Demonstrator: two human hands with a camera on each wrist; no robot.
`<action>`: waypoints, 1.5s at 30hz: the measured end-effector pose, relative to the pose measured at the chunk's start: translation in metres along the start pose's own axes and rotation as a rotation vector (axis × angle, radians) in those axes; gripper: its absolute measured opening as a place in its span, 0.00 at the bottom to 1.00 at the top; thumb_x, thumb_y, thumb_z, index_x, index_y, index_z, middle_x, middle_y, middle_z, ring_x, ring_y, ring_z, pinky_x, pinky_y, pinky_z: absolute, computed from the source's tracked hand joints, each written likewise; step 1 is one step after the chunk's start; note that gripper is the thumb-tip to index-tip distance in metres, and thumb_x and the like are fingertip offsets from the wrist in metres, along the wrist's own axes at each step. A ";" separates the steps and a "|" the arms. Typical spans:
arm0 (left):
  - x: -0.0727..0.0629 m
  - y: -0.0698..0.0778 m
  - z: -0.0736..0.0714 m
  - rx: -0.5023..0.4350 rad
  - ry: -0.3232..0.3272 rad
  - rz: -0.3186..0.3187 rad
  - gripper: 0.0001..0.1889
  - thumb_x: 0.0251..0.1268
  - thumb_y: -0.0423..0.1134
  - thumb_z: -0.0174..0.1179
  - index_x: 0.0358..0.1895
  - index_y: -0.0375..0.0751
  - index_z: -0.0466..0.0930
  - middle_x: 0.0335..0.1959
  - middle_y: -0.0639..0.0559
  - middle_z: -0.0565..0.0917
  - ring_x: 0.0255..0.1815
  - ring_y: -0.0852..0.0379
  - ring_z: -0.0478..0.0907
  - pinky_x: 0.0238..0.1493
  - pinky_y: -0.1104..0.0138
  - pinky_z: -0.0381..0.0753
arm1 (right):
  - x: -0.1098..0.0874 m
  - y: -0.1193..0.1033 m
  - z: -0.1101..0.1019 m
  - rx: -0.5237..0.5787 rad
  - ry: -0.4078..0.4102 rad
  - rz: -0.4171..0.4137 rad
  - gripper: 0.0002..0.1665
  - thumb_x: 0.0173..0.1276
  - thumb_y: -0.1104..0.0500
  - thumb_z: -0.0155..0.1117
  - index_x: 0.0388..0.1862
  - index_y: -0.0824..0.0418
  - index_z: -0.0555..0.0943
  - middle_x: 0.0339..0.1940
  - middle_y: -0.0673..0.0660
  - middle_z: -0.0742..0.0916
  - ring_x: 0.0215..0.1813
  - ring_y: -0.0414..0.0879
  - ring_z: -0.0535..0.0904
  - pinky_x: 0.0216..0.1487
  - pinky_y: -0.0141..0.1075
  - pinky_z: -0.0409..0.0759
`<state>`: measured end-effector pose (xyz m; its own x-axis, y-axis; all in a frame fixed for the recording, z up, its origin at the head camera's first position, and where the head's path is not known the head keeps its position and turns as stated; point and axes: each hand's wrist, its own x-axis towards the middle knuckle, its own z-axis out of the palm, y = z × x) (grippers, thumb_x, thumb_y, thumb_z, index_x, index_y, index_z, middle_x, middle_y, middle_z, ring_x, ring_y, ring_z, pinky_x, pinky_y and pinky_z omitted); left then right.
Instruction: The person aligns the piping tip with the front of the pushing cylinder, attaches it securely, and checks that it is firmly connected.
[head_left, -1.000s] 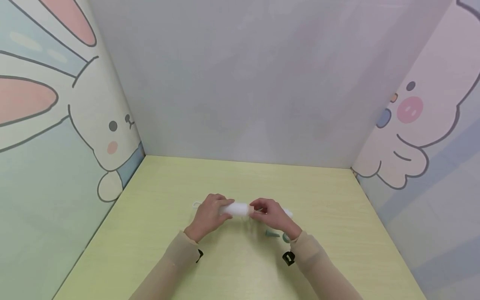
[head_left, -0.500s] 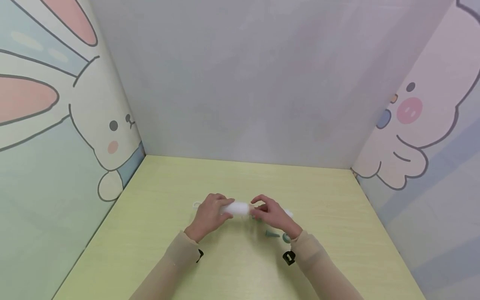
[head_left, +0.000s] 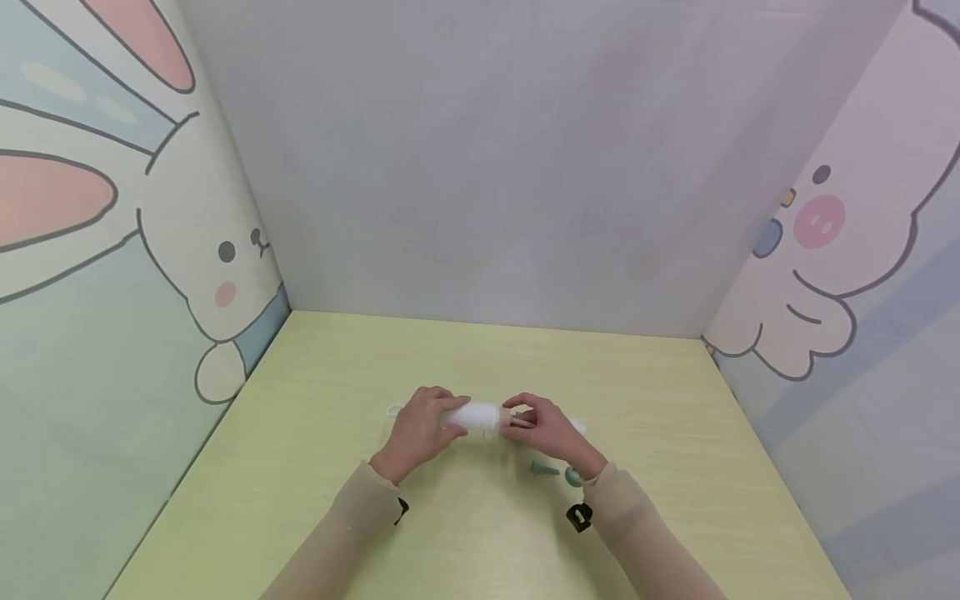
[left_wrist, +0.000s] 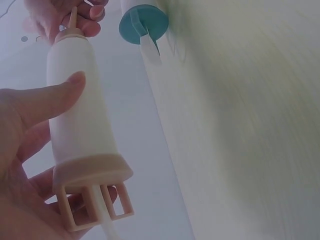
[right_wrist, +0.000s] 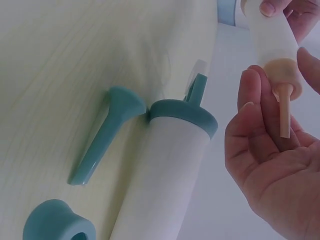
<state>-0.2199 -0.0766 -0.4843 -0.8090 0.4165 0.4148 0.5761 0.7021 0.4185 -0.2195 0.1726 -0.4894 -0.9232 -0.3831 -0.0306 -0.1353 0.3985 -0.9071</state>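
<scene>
My left hand (head_left: 420, 429) grips a white syringe-like tube (head_left: 478, 416), lying sideways just over the table, with thumb and fingers round its barrel. In the left wrist view a beige collar (left_wrist: 92, 170) with open finger loops caps the near end, and a white rod runs out through it. At the other end my right hand (head_left: 549, 432) has its fingers curled round a beige cap (right_wrist: 280, 75) with a slim nozzle (right_wrist: 284, 112); the thumb lies close along the cap's side. The palm hides part of this end in the head view.
A second white tube (right_wrist: 160, 175) with a teal end piece (right_wrist: 182, 112) lies on the table (head_left: 480, 533) beside my right hand. Near it are a loose teal nozzle (right_wrist: 107, 135) and a teal ring-shaped part (right_wrist: 55, 222). Painted walls (head_left: 495, 167) enclose the table.
My right fingers lifted and spread at the beige cap, then closed round it again. My left hand keeps its grip, and the tube has shifted very slightly right.
</scene>
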 end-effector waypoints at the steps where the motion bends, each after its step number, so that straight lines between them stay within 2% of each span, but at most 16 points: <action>1: 0.000 0.000 0.000 -0.002 -0.003 -0.002 0.23 0.43 0.41 0.77 0.49 0.46 0.86 0.42 0.47 0.81 0.44 0.45 0.75 0.41 0.55 0.77 | 0.000 0.000 0.000 -0.008 0.003 -0.005 0.22 0.62 0.56 0.70 0.53 0.59 0.76 0.40 0.57 0.86 0.41 0.48 0.83 0.40 0.43 0.79; 3: 0.001 0.001 0.000 -0.007 -0.005 -0.001 0.24 0.43 0.40 0.77 0.49 0.46 0.86 0.42 0.46 0.81 0.44 0.45 0.75 0.41 0.54 0.77 | -0.002 -0.003 0.000 -0.012 0.007 -0.017 0.22 0.61 0.60 0.70 0.53 0.60 0.75 0.41 0.59 0.86 0.42 0.47 0.83 0.39 0.41 0.80; 7: 0.001 0.001 0.000 0.002 -0.003 0.008 0.24 0.43 0.41 0.77 0.49 0.46 0.86 0.42 0.46 0.81 0.43 0.45 0.75 0.40 0.54 0.77 | -0.009 -0.020 -0.001 -0.013 -0.001 -0.043 0.19 0.62 0.66 0.68 0.51 0.64 0.74 0.40 0.63 0.86 0.40 0.51 0.83 0.38 0.42 0.79; 11: 0.001 0.001 0.000 0.007 0.002 0.014 0.24 0.43 0.42 0.77 0.49 0.46 0.86 0.42 0.47 0.82 0.44 0.44 0.76 0.40 0.55 0.77 | -0.014 -0.034 -0.003 -0.018 -0.020 -0.049 0.17 0.63 0.67 0.66 0.50 0.66 0.74 0.36 0.64 0.86 0.37 0.55 0.82 0.37 0.48 0.78; 16: 0.002 0.002 0.001 0.009 0.002 0.009 0.24 0.43 0.42 0.77 0.49 0.47 0.86 0.42 0.47 0.81 0.44 0.45 0.75 0.40 0.55 0.77 | -0.015 -0.040 -0.004 -0.003 -0.025 -0.044 0.16 0.63 0.67 0.66 0.49 0.67 0.75 0.35 0.65 0.86 0.34 0.53 0.81 0.38 0.52 0.77; 18: 0.002 0.002 0.001 0.010 0.002 0.006 0.23 0.43 0.42 0.77 0.49 0.47 0.86 0.42 0.48 0.81 0.44 0.45 0.75 0.40 0.56 0.77 | -0.015 -0.039 -0.004 -0.007 -0.026 -0.038 0.16 0.64 0.66 0.66 0.49 0.67 0.75 0.34 0.64 0.86 0.32 0.50 0.80 0.37 0.50 0.77; 21: 0.002 0.002 0.001 0.015 -0.001 0.007 0.23 0.43 0.42 0.77 0.49 0.47 0.86 0.41 0.48 0.81 0.44 0.46 0.75 0.40 0.56 0.77 | -0.010 -0.024 -0.004 -0.003 -0.031 -0.026 0.17 0.64 0.62 0.67 0.50 0.64 0.76 0.35 0.60 0.86 0.35 0.56 0.81 0.38 0.50 0.77; 25: 0.002 0.002 0.001 0.029 -0.009 0.007 0.24 0.44 0.43 0.77 0.49 0.48 0.86 0.42 0.48 0.81 0.45 0.45 0.75 0.40 0.56 0.77 | -0.002 -0.003 -0.004 -0.010 -0.041 -0.021 0.18 0.65 0.57 0.67 0.51 0.62 0.78 0.38 0.56 0.86 0.39 0.57 0.83 0.40 0.50 0.79; 29: 0.001 0.002 0.002 0.040 -0.022 0.003 0.24 0.44 0.43 0.76 0.50 0.48 0.86 0.42 0.48 0.81 0.45 0.46 0.75 0.41 0.56 0.77 | -0.001 -0.002 -0.005 -0.089 -0.049 -0.035 0.18 0.67 0.52 0.64 0.48 0.64 0.81 0.37 0.54 0.86 0.37 0.47 0.82 0.37 0.42 0.79; 32: 0.001 0.003 0.001 0.035 -0.022 0.013 0.23 0.44 0.42 0.77 0.49 0.48 0.86 0.42 0.48 0.81 0.45 0.46 0.75 0.41 0.56 0.77 | 0.000 -0.002 -0.006 -0.117 -0.059 -0.019 0.20 0.69 0.48 0.61 0.44 0.64 0.83 0.34 0.55 0.86 0.36 0.52 0.81 0.35 0.40 0.78; 36: 0.001 0.003 0.002 0.022 -0.019 0.024 0.23 0.43 0.41 0.77 0.49 0.47 0.86 0.42 0.47 0.82 0.44 0.45 0.75 0.41 0.55 0.77 | 0.000 0.000 -0.006 -0.082 -0.073 0.019 0.22 0.71 0.47 0.58 0.41 0.65 0.85 0.34 0.61 0.86 0.38 0.62 0.80 0.36 0.47 0.79; 39: 0.001 0.003 0.002 0.020 -0.019 0.025 0.23 0.43 0.40 0.77 0.49 0.46 0.86 0.42 0.46 0.82 0.44 0.44 0.75 0.41 0.55 0.77 | 0.001 0.001 -0.005 -0.049 -0.072 0.028 0.22 0.70 0.47 0.59 0.43 0.65 0.85 0.35 0.62 0.86 0.38 0.60 0.80 0.38 0.50 0.79; 42: 0.002 0.002 0.002 0.021 -0.014 0.024 0.24 0.43 0.40 0.77 0.49 0.46 0.86 0.42 0.46 0.82 0.43 0.45 0.75 0.41 0.55 0.77 | 0.001 0.001 -0.004 -0.007 -0.057 0.038 0.24 0.69 0.47 0.60 0.51 0.66 0.82 0.36 0.60 0.86 0.38 0.55 0.81 0.40 0.51 0.79; 45: 0.002 0.002 0.002 0.015 -0.009 0.020 0.24 0.42 0.40 0.77 0.48 0.46 0.86 0.41 0.46 0.82 0.43 0.45 0.76 0.41 0.55 0.77 | 0.001 0.001 -0.004 0.037 -0.039 0.057 0.29 0.68 0.47 0.62 0.58 0.67 0.76 0.37 0.59 0.87 0.40 0.56 0.83 0.41 0.51 0.79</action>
<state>-0.2207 -0.0732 -0.4847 -0.7981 0.4357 0.4162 0.5907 0.7020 0.3977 -0.2222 0.1757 -0.4887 -0.9144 -0.3927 -0.0981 -0.0689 0.3898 -0.9183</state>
